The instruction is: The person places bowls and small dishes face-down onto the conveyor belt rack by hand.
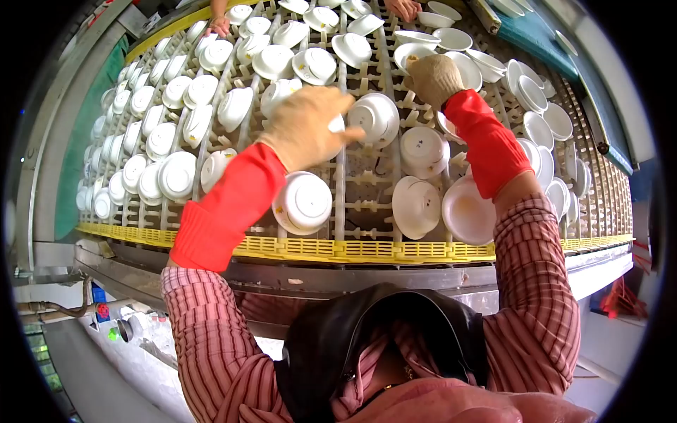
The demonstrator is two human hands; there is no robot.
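A: What is lying at far left?
B: Inverted white bowls are resting in rows on a pegged rack.
A: And the left hand?
B: Gloved and blurring, it is partly covering another bowl; its thumb is standing wide of its fingers. Contact, I cannot tell.
A: The right hand?
B: Gloved, it is curling beside a white dish; its grip I cannot tell. Farther right, tilted bowls are leaning together.
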